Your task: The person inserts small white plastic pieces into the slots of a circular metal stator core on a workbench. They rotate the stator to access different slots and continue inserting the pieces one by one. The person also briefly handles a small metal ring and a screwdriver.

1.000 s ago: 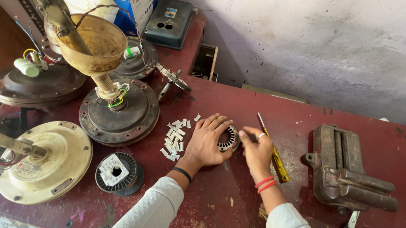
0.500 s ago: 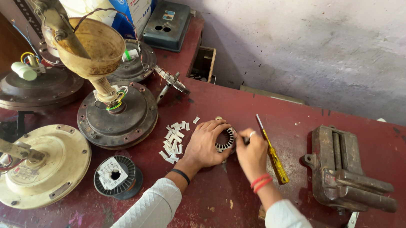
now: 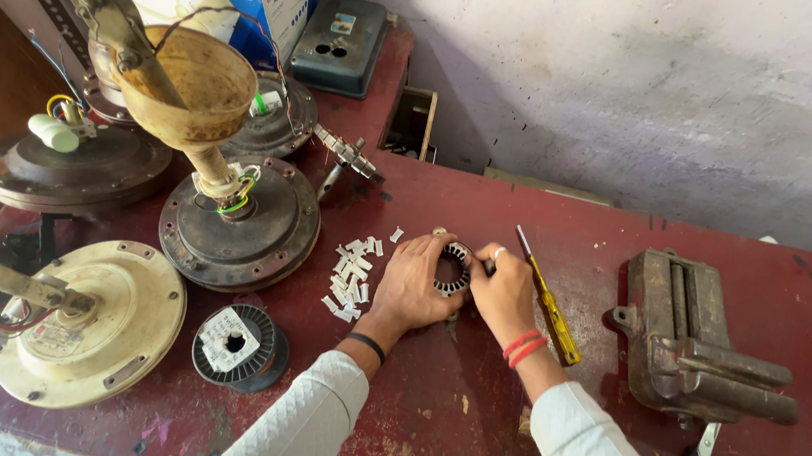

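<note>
Hands meet over a small slotted metal ring, a stator core (image 3: 453, 268), lying on the worn red desk (image 3: 525, 432). The left hand (image 3: 415, 284) cups the ring's left side with curled fingers; the right hand (image 3: 505, 294) pinches its right edge, fingertips closed on it. Just left of them lies a scatter of small white paper strips (image 3: 352, 268). A yellow-handled screwdriver (image 3: 547, 298) rests beside the right hand. Nearer the desk's front sits a round spool of copper wire (image 3: 238, 344). A heavy rusty iron vise (image 3: 696, 339) stands to the right, and dusty round fan motor housings (image 3: 241, 221) crowd the left.
</note>
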